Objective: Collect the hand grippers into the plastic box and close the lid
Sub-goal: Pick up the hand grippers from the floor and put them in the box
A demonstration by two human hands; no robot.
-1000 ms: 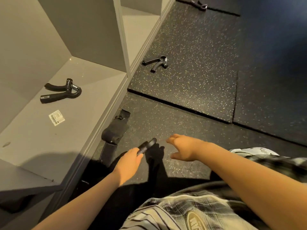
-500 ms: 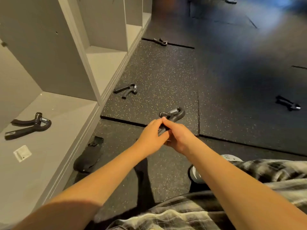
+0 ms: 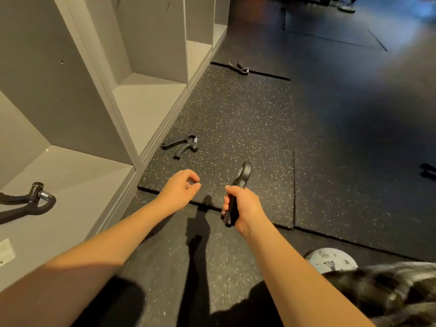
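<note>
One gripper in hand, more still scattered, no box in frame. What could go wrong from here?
1. The right hand is full with a hand gripper, so stacking the floor gripper into one hand may cause a drop.
2. The shelf gripper, the far gripper and the right-edge gripper lie spread apart and dark on dark flooring, so one could be missed.

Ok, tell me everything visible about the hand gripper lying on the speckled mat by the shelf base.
The hand gripper is black with two handles splayed in a V, joined at a head carrying a shiny metal coil spring. It looks like plastic or rubber-coated. It lies flat on the speckled mat, close to the grey shelf base, handles pointing left and toward the camera. Nothing else touches it.
</note>
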